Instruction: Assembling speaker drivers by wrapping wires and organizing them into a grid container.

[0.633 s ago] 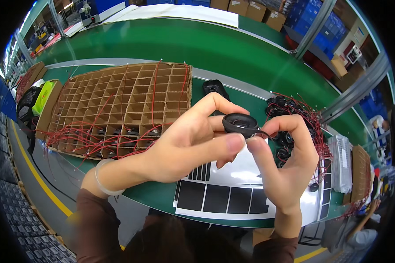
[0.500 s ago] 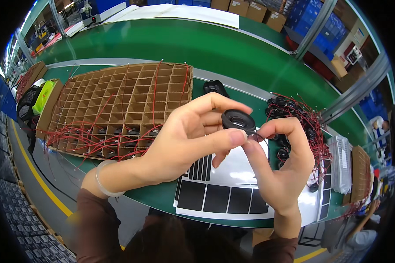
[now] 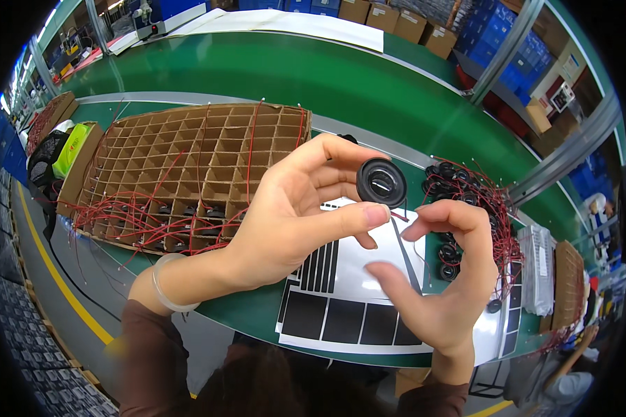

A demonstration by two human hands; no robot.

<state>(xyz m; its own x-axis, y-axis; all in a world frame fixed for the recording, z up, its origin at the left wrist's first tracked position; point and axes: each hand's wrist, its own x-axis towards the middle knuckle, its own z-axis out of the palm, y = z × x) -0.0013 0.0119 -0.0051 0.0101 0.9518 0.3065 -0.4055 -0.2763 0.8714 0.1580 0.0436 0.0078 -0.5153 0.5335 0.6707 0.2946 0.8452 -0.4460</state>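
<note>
Seen from above, two bare hands meet over a green counter (image 3: 188, 69). The left hand (image 3: 292, 215) holds a small round black speaker (image 3: 381, 183) up in the air, its rim gripped between the fingertips with the thumb stretched out below it. The right hand (image 3: 445, 278) sits just beside it, pinching a thin dark strip (image 3: 407, 254) between thumb and forefinger (the strip hangs down from just under the speaker; whether it touches the speaker cannot be told).

Below the hands lies a white sheet (image 3: 355, 306) carrying rows of black rectangular pads. To the left, a brown cardboard divider tray (image 3: 188, 167) rests on the counter, with red wires (image 3: 118, 215) spilling along its near edge and a few dark speakers in its front cells. To the right, near the right hand, is a heap of more black speakers with red wires (image 3: 473, 201).
</note>
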